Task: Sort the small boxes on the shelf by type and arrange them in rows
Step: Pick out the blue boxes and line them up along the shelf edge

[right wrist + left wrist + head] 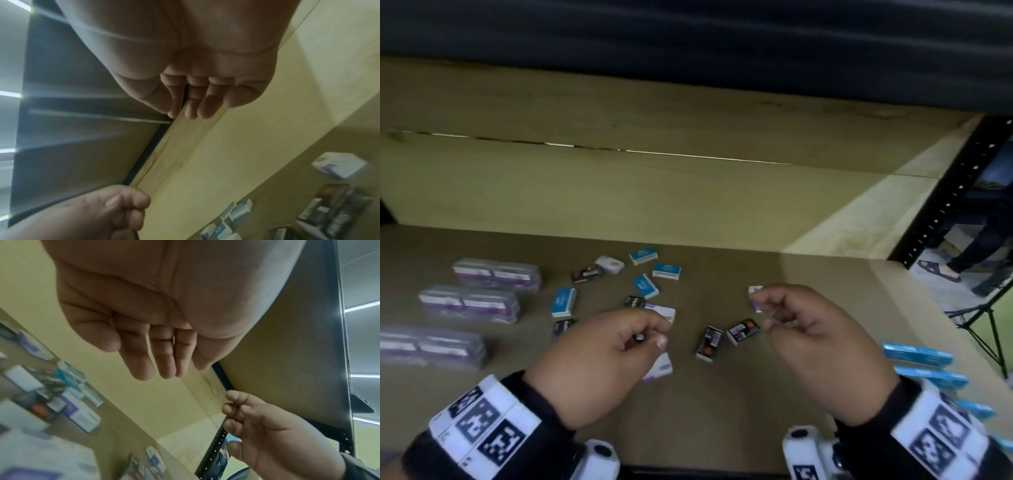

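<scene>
Small boxes lie scattered on the brown shelf board [756,394]: blue-white ones [667,271], black ones [709,343] and white-purple ones [661,311]. My left hand [650,337] hovers over the middle of the scatter, fingers loosely curled; the left wrist view shows the left hand [156,369] with bare fingers and nothing held. My right hand [763,308] hovers to the right, fingers relaxed, just in front of a white-purple box [755,298]. That white-purple box [339,164] lies on the board, apart from the right hand [191,112].
Three wrapped purple-white packs [469,303] sit in a column at the left. A row of blue boxes [917,354] lines the right edge. The pale back wall [654,192] and a black perforated upright [955,192] bound the shelf. A person's legs [979,246] and a tripod [983,325] stand beyond.
</scene>
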